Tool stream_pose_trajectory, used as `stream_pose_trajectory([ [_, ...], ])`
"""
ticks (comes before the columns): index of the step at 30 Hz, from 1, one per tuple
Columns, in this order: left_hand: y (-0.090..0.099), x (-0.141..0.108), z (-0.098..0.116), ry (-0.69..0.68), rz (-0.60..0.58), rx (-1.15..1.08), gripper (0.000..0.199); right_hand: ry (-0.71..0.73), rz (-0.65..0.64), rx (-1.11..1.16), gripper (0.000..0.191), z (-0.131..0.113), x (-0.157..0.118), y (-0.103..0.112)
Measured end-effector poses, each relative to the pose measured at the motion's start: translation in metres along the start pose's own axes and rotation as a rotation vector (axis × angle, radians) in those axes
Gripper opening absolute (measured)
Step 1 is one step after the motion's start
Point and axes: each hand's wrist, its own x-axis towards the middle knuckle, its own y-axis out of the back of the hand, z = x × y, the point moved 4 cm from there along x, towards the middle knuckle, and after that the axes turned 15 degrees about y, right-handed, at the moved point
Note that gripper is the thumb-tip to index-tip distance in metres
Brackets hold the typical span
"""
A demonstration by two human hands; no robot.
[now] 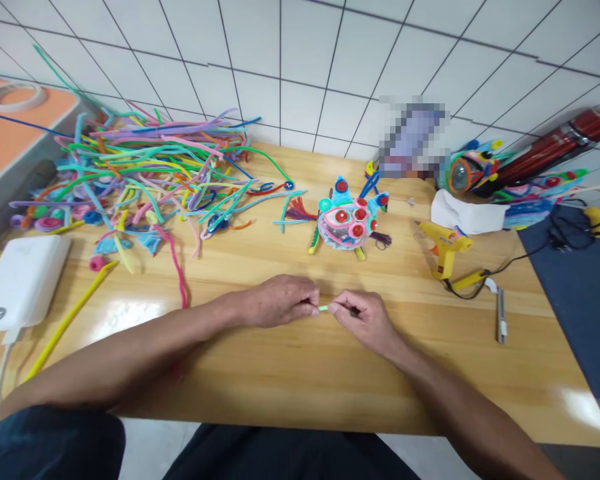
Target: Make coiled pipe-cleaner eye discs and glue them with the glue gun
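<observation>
Both my hands meet low over the middle of the wooden table [290, 373]. Between them stretches a short piece of light green pipe cleaner [323, 308]. My left hand [290, 301] is closed on its left end, and my right hand [361, 319] pinches the other end. Most of the strip is hidden in the fingers. Just beyond the hands stands a colourful pipe-cleaner animal [347, 223], blue, pink and red, with a red tassel [300, 209] at its left side and green-yellow legs.
A heap of pipe cleaners [155, 167] fills the back left. A white power bank [23, 283] and a yellow strip [70, 320] lie at left. On the right are a yellow glue gun [444, 250], a utility knife [501, 317], white paper [467, 212] and a red thermos [550, 150].
</observation>
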Motion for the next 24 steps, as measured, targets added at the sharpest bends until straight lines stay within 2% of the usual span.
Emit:
stream_pose_trajectory([
  [5, 0.0003, 0.0004, 0.001, 0.019, -0.008, 0.001, 0.015, 0.0, -0.012, -0.003, 0.026, 0.0008, -0.0002, -0.0003],
  [14, -0.0009, 0.0006, 0.0012, -0.066, 0.041, -0.034, 0.018, 0.005, -0.025, -0.004, 0.024, -0.0008, 0.0004, -0.0007],
  [24, -0.0009, -0.0007, 0.0031, -0.073, 0.044, -0.013, 0.023, 0.015, -0.022, -0.004, 0.02, 0.0009, -0.0011, -0.0016],
])
